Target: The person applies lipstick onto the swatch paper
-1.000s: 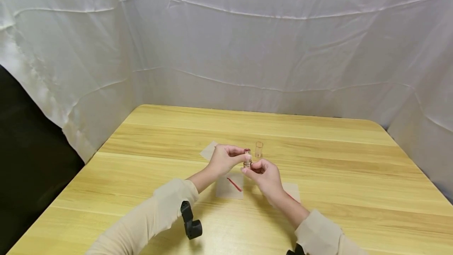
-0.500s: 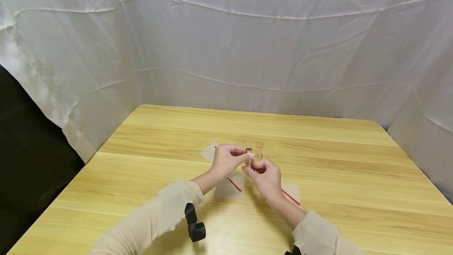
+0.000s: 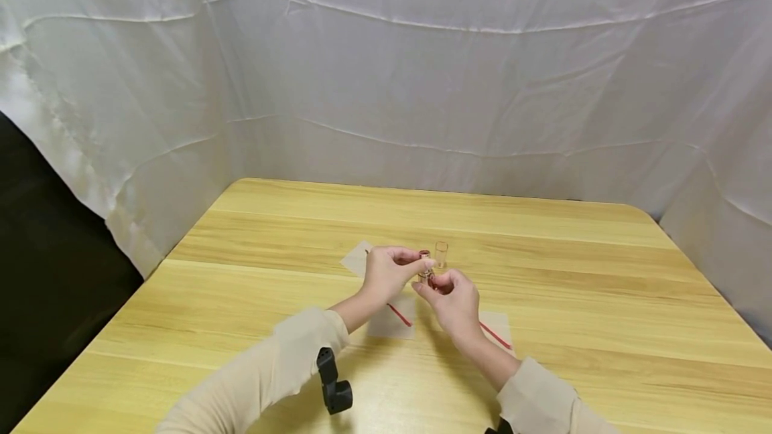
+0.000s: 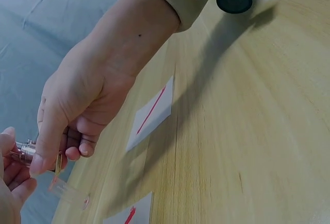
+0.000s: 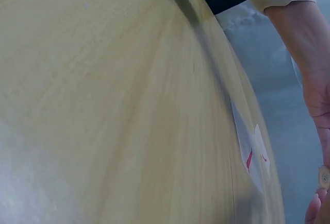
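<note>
Above the table, both hands hold a lipstick (image 3: 425, 278) upright, its dark red end on top. The left hand (image 3: 383, 274) pinches its upper part between thumb and fingers. Just below, the right hand (image 3: 455, 301) grips the lower part of the tube. The left wrist view shows the metallic lipstick tube (image 4: 23, 153) between the two hands. A clear, pinkish lipstick cap (image 3: 441, 255) stands on the table just behind the hands. In the right wrist view, only the round base end of the lipstick (image 5: 324, 177) shows at the right edge.
Three pieces of pale paper with red strokes lie on the wooden table (image 3: 289, 220): a middle sheet (image 3: 380, 328), a right sheet (image 3: 497, 322) partly behind the right forearm, and a far-left sheet (image 3: 352, 261) partly behind the left hand. White curtains (image 3: 422, 86) surround the table.
Both hands still hold the lipstick. The left hand and the lipstick have shifted slightly right, and the right forearm has moved a little, uncovering more of the right sheet's red stroke.
</note>
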Action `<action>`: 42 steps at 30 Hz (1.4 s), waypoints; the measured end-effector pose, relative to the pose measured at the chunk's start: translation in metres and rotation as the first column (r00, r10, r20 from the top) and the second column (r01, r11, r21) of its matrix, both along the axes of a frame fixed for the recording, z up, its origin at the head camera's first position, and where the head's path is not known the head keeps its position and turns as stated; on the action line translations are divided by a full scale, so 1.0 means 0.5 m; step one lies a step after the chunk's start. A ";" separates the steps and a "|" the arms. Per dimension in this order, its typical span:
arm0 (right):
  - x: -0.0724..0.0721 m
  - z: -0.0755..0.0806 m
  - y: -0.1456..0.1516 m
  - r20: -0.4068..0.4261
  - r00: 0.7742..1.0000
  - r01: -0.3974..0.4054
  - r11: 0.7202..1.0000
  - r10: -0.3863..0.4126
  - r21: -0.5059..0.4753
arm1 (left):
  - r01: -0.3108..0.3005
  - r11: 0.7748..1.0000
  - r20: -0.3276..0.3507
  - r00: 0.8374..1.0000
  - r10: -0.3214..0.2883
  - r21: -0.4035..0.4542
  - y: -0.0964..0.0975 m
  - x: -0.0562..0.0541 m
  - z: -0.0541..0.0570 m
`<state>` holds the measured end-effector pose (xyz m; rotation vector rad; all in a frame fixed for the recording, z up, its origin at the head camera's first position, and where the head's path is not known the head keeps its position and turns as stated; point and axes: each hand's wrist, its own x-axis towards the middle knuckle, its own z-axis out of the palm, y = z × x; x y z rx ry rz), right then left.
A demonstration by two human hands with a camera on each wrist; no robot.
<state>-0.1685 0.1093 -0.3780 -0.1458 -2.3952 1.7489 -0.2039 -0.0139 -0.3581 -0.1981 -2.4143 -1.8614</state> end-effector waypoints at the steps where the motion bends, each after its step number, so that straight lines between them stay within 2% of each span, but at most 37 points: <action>1: 0.000 0.000 0.000 0.002 1.000 -0.003 1.000 0.003 -0.005 | 0.002 1.000 -0.002 1.000 -0.002 -0.002 0.000 0.000 0.000; 6: 0.000 -0.001 0.001 -0.024 0.999 0.022 0.999 -0.021 0.036 | -0.019 1.000 -0.010 1.000 0.019 0.014 0.005 0.002 0.000; 14: -0.002 -0.001 0.002 -0.078 0.996 0.061 0.993 -0.053 0.105 | -0.114 0.993 -0.021 0.993 0.114 0.001 0.022 0.007 0.003; 22: -0.002 0.001 0.003 -0.133 0.989 0.088 0.987 -0.069 0.137 | -0.149 0.989 -0.032 0.988 0.149 0.016 0.033 0.008 0.004; 27: -0.005 0.000 0.005 -0.120 0.991 0.080 0.987 -0.064 0.140 | -0.126 0.992 -0.024 0.992 0.127 0.018 0.031 0.002 -0.001; 32: -0.005 0.005 0.016 -0.039 0.999 -0.001 0.999 0.002 0.042 | -0.079 0.997 0.020 0.997 0.079 -0.008 0.017 -0.008 -0.005; 35: -0.007 0.004 0.027 0.002 0.999 -0.051 0.999 0.051 -0.017 | -0.029 1.000 0.022 0.999 0.029 -0.006 0.008 -0.012 -0.003; 39: -0.016 -0.003 0.039 0.029 0.992 -0.118 0.991 0.119 -0.056 | 0.027 1.000 0.022 0.999 -0.027 0.000 0.000 -0.015 -0.001; 42: -0.020 -0.007 0.044 0.034 0.986 -0.161 0.985 0.163 -0.058 | 0.048 0.999 0.028 0.998 -0.047 -0.001 -0.003 -0.015 -0.001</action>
